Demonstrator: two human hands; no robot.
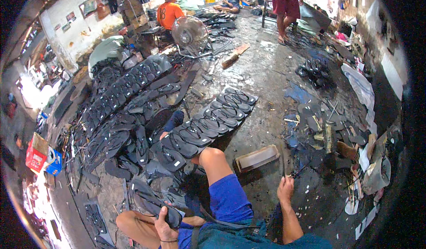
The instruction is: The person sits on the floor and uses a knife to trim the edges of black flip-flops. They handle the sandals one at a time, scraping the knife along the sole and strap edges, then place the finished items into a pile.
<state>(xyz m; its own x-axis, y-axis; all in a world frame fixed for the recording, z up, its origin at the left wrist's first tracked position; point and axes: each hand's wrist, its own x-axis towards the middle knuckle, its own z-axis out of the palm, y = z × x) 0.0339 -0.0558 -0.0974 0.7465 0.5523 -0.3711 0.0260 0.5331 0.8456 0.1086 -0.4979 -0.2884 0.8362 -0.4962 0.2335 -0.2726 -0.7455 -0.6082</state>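
Observation:
My left hand [165, 227] is closed round the heel end of a black flip-flop [148, 198], held over my bent left leg. The thumb lies on its top and the other fingers are mostly hidden beneath it. Out to the right, my right hand [286, 190] is closed in a fist. A thin, dark, slightly curved piece [282, 164] stands up from it; I cannot tell whether it is a blade or a strip. Ahead of my knee, a slanting row of black flip-flops [208, 125] with small white labels lies on a long board or sheet.
A shallow, pale rectangular tray [257, 158] lies right of my knee. Loose black soles [117, 138] are heaped at left beside another flip-flop row [124, 86]. Scraps [326, 129] litter the right. Farther off are a fan [191, 34], a seated person [170, 11] and a standing person [286, 9].

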